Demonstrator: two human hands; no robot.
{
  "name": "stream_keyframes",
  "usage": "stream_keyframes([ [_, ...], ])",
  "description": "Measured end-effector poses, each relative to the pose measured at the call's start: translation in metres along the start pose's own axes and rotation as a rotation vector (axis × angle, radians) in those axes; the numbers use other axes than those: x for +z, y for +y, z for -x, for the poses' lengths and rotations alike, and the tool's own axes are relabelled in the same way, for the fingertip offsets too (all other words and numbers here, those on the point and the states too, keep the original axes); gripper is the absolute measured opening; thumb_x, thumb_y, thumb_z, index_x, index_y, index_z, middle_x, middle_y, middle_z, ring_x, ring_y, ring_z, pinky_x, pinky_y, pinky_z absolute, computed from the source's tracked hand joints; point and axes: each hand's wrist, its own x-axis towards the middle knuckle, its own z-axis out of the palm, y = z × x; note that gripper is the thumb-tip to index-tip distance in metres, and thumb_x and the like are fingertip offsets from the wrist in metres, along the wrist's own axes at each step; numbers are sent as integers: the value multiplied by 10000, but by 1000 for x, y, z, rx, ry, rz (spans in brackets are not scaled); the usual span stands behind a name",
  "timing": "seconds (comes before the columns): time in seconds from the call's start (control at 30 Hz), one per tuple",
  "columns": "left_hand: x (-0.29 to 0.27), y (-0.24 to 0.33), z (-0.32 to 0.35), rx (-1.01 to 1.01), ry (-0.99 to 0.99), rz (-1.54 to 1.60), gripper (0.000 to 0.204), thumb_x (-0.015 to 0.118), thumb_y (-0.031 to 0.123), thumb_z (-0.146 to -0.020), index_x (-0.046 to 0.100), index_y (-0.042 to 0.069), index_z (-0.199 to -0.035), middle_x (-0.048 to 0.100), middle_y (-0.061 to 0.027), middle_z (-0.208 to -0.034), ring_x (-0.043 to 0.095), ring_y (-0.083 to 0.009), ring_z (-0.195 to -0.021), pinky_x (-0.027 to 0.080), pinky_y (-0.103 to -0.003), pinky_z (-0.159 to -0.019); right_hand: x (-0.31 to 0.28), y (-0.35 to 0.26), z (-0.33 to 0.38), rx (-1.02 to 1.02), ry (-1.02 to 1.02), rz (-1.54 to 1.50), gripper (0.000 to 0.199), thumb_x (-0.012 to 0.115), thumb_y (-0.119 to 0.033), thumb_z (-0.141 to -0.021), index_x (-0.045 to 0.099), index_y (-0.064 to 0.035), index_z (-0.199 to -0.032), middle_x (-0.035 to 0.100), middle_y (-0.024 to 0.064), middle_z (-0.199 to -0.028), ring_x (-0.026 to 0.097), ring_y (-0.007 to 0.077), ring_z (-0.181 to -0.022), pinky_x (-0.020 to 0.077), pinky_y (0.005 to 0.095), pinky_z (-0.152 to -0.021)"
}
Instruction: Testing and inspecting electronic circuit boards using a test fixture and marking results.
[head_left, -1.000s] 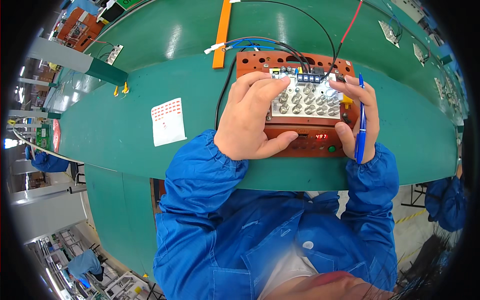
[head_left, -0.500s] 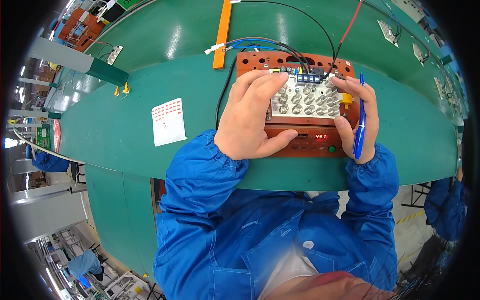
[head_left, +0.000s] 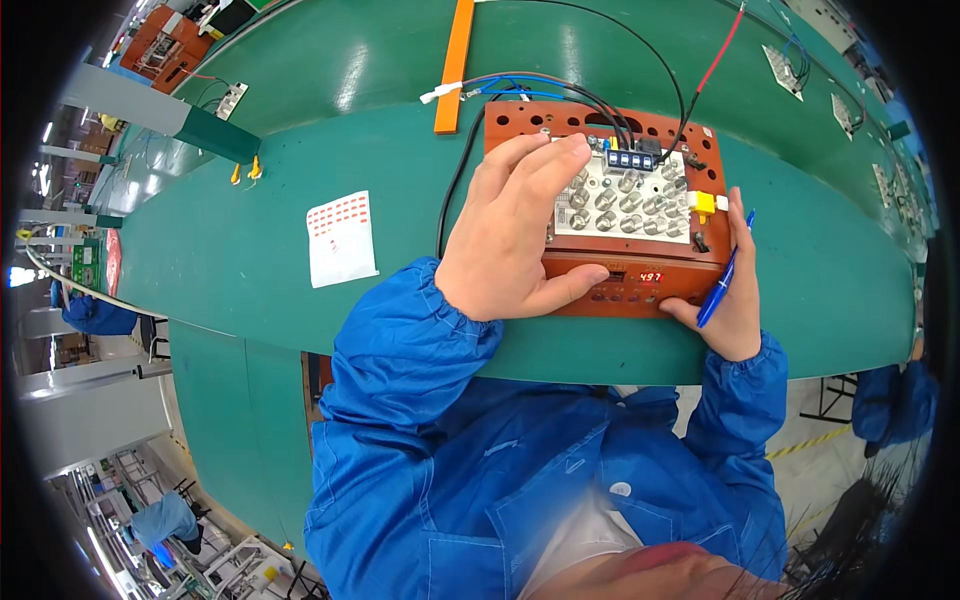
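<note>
A red-brown test fixture (head_left: 600, 304) stands on the green bench in front of me, with a small red-lit display on its front panel. On top lies a white circuit board (head_left: 568, 226) carrying several round silver parts and a blue terminal block (head_left: 631, 160). My left hand (head_left: 515, 235) rests over the left side of the fixture, fingers stretched over the board's edge and thumb at the front panel. My right hand (head_left: 738, 310) is at the fixture's right front corner, holding a blue pen (head_left: 722, 285); its thumb touches the panel and hides the green button.
Black cables (head_left: 448, 200) and a red lead (head_left: 716, 62) run from the fixture. An orange strip (head_left: 453, 75) and a white sheet with red marks (head_left: 341, 240) lie to the left. A grey-green post (head_left: 190, 118) rises farther left. More boards (head_left: 782, 72) sit across the bench.
My right hand has come down from the board's right side to the front corner, its thumb now on the panel over the green button. The left hand stays over the fixture's left side.
</note>
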Motion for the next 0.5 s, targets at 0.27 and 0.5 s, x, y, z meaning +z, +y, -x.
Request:
stream_keyframes([
  [0.27, 1, -2, 3, 17, 14, -18, 924, 877, 285, -702, 426, 9, -1459, 520, -168, -1418, 453, -440, -1287, 402, -501, -1093, 2, -1, 1, -6, -2, 134, 1278, 979, -282, -574, 235, -46, -1586, 200, 226, -1671, 309, 374, -1511, 295, 448, -1233],
  [0.5, 0, 0, 1, 5, 12, -36, 915, 869, 283, -715, 416, 3, -1458, 519, -174, -1408, 453, -437, -1281, 400, -496, -1094, 2, 0, 1, 11, -2, 113, 1296, 984, -249, -548, 235, -54, -1587, 198, 223, -1672, 283, 383, -1522, 288, 456, -1239],
])
